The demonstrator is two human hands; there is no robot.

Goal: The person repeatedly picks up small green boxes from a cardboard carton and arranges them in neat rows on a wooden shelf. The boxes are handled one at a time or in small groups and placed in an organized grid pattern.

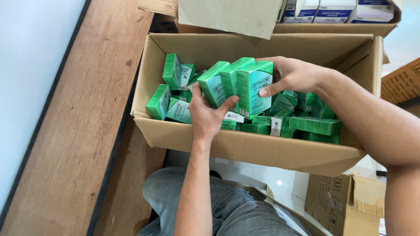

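- While your left hand (209,117) and right hand (292,75) clasp three green cartons (238,85) mid-frame, above the cardboard box (258,150):
- Likely light, crushable; press flat outer faces, not corners.

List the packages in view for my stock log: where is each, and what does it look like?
Three green boxes: upright row gripped between left hand and right hand.
Loose green boxes: jumbled inside the carton.
Open brown carton: centre.
White-and-blue boxes: top, in another carton.
Small brown carton: lower right.
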